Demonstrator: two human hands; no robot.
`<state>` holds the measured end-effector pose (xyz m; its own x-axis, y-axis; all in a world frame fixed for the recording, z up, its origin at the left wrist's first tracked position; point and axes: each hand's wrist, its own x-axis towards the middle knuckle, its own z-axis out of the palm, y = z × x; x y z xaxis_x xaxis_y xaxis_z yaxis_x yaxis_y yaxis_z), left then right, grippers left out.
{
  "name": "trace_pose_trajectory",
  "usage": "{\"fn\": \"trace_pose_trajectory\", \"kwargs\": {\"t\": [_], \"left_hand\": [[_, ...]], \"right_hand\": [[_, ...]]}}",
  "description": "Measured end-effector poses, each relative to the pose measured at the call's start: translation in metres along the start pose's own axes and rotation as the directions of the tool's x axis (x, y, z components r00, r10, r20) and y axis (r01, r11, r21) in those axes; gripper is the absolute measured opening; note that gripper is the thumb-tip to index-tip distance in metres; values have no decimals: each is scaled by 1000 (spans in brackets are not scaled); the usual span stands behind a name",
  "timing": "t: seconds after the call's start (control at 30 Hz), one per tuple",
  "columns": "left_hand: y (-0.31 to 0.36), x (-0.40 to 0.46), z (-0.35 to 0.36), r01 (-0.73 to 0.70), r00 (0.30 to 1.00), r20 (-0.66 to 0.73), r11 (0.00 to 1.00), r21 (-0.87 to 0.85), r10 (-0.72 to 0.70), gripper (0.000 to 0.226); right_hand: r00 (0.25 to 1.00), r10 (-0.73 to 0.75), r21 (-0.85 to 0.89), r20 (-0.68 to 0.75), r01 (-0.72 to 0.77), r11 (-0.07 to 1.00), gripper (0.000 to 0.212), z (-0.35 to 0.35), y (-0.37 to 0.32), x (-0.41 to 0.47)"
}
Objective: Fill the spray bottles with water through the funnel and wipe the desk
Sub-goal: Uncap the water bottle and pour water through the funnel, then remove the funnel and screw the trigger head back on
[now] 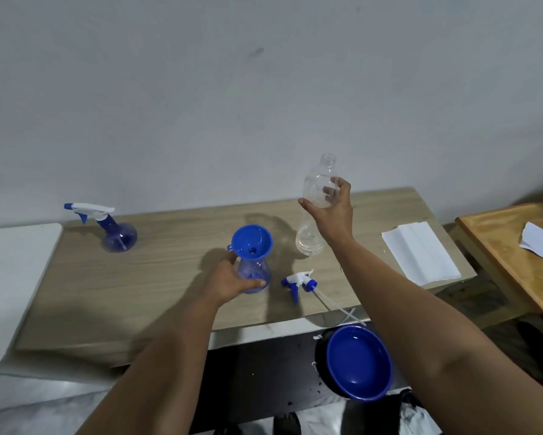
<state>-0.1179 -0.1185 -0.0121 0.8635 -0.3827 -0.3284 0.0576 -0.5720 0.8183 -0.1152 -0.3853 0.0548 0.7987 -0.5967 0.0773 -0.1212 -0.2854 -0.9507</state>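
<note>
Head view shows me the open spray bottle [252,276] mid-desk, funnel [252,241] seated in its neck, my left hand [229,282] wrapped round it. My right hand [333,211] grips the nearly empty clear bottle [314,208], upright toward the far edge. Filling step, I judge; next calls for more water.

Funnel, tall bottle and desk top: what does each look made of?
Funnel: likely moulded plastic, opaque blue, smooth with a soft sheen. Tall bottle: thin clear plastic, probably; see-through, ribbed, fingers show through it. Desk top: looks like matte wood-grain laminate over board, judging by its pale front edge; could be real wood.
</note>
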Motion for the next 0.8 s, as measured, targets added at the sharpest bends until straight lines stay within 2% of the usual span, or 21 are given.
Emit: {"fn": "trace_pose_trajectory", "kwargs": {"t": [0.23, 0.43, 0.57, 0.63, 0.73, 0.8], "left_hand": [[-1, 13, 18, 64, 994, -80, 995, -71, -70, 40], [1, 14, 21, 80, 992, -89, 994, -77, -87, 32], [2, 11, 20, 86, 992, -86, 994, -60, -91, 41], [3, 10, 19, 78, 994, -69, 996, -45, -81, 37], [2, 11, 19, 62, 997, -45, 998, -16, -62, 37], [-3, 15, 20, 74, 996, -52, 997, -27, -75, 39]], "right_hand": [[998, 17, -37, 60, -15, 999, 94, 15, 26, 18], [993, 75, -79, 92, -68, 995, 111, 8, 35, 19], [978, 190, -28, 84, -189, 982, 123, 3, 36, -2], [979, 202, 18, 5, -202, 979, 111, -1, 35, -25], [981, 115, 129, -154, -95, 987, 66, -6, 34, -65], [991, 39, 131, -128, -22, 991, 41, -4, 30, -83]]}}
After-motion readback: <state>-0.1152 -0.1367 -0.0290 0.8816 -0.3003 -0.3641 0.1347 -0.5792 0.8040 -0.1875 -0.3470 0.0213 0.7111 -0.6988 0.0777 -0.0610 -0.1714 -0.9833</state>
